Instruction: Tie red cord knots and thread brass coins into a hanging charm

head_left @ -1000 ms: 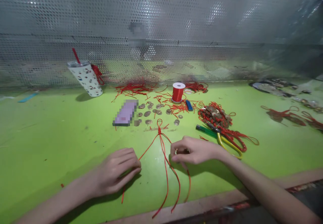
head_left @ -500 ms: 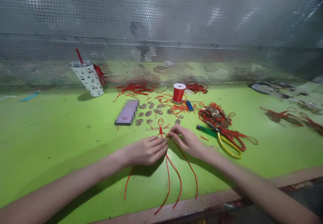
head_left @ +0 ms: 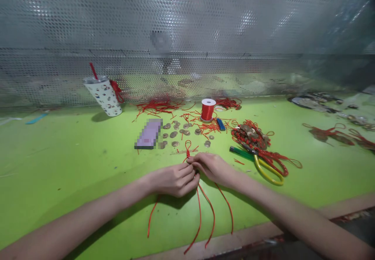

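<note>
A red knotted cord [head_left: 188,150] with a loop at its top lies in front of me, its several loose ends trailing toward the table's front edge. My left hand [head_left: 177,178] is closed on the cord just below the knot, fingers bent together. From the other side my right hand [head_left: 209,167] pinches at the same spot, its fingertips touching those of the left. What sits between the fingertips is hidden. Beyond the knot lie several round coins [head_left: 175,134] with holes.
Behind the coins stand a spool of red cord [head_left: 207,111] and a blue lighter [head_left: 220,124]. Yellow-handled scissors [head_left: 268,170] and a green cutter [head_left: 241,153] lie right, beside a heap of corded coins [head_left: 250,134]. A phone [head_left: 149,134] and a patterned tumbler [head_left: 104,96] are left.
My right hand has moved slightly left and down, closing in on my left fingertips and covering the cord below the knot. The whole view has shifted a little.
</note>
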Demonstrator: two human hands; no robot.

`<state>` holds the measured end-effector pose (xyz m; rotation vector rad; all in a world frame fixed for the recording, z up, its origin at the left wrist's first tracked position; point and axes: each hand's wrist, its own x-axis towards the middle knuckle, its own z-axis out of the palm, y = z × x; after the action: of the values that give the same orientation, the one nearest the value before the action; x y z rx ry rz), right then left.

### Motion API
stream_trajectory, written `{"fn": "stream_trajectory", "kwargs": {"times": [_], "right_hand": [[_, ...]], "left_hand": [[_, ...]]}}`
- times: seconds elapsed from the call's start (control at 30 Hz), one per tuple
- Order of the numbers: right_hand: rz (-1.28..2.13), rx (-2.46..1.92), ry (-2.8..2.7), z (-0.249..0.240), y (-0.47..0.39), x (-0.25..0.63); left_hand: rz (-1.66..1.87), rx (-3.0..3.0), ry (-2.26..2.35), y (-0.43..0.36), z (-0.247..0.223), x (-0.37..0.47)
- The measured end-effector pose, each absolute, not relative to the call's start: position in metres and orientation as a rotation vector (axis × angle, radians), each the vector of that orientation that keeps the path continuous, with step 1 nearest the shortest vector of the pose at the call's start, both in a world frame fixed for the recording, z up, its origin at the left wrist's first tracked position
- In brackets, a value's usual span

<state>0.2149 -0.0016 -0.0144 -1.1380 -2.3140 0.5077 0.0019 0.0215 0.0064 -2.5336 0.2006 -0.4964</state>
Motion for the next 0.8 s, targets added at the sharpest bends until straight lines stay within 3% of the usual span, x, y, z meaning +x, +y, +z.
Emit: {"fn": "stream_trajectory", "kwargs": {"times": [0.43,0.8], "right_hand": [[0.507,-1.245,-2.314,-0.013,-0.004,0.215],[0.653,-1.163,-2.237,-0.009,-0.006,0.215]], "left_hand": [[-0.643,-2.704,0.026,0.027,0.004,0.003],[-0.710,-2.873,0.140,0.003,0.008,-0.006]]}}
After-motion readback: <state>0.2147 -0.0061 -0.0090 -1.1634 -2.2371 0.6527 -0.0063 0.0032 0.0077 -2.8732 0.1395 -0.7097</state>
